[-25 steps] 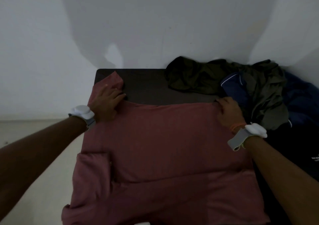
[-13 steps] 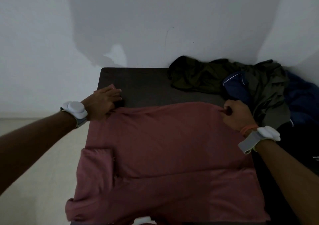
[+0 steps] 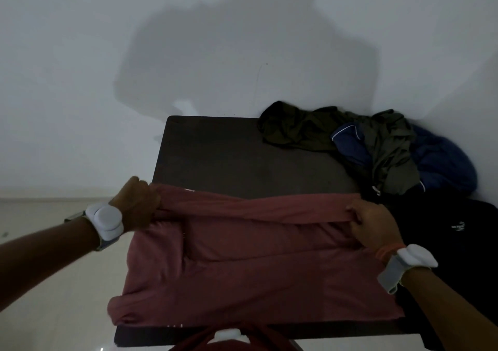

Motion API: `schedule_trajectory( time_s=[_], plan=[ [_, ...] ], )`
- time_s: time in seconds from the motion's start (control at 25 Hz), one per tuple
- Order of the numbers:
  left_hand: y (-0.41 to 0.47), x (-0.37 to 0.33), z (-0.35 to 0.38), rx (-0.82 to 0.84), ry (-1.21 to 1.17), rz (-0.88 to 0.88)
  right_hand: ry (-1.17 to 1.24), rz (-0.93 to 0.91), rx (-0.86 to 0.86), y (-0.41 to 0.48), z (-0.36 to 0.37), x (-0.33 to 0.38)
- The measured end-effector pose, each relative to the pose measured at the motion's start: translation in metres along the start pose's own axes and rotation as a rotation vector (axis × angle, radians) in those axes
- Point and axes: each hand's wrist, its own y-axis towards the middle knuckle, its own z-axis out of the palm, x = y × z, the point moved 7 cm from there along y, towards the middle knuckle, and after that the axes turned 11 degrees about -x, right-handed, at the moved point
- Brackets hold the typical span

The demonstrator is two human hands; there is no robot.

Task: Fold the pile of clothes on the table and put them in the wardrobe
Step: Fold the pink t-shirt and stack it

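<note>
- One dusty-pink shirt (image 3: 256, 278) lies spread over the near half of the dark surface (image 3: 229, 156), its near hem almost at the front edge and one sleeve folded in on the left side.
- Two hands work it, each wrist carrying a white band (image 3: 106, 221), so two bands in all.
- The left hand (image 3: 137, 205) is at the shirt's far left corner, forearm reaching in from the left; its fingers (image 3: 155, 202) are curled tightly round bunched cloth.
- The right hand (image 3: 374, 226) is at the far right corner, wrist bent, with its fingers (image 3: 353, 212) pinching the edge against the thumb.
- Between the two grips the shirt's far edge runs as a taut, twisted band, raised above the flat cloth under it.
- One black garment (image 3: 444, 229) with a small white print lies just right of the right hand.
- Beyond the hands the surface is bare dark wood.
- One heap of clothes (image 3: 377, 146) sits in the far right corner: at least three pieces, olive green, navy with white piping, and a deeper blue.
</note>
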Motion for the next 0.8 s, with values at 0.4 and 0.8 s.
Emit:
schedule_trajectory(
  time_s=[0.4, 0.8],
  plan=[
    [-0.038, -0.009, 0.012, -0.112, -0.085, -0.202, 0.234, 0.414, -0.214, -0.037, -0.028, -0.015],
    [-0.044, -0.038, -0.002, 0.198, -0.090, -0.084, 0.024, 0.277, 0.119, -0.049, -0.001, -0.019]
  ],
)
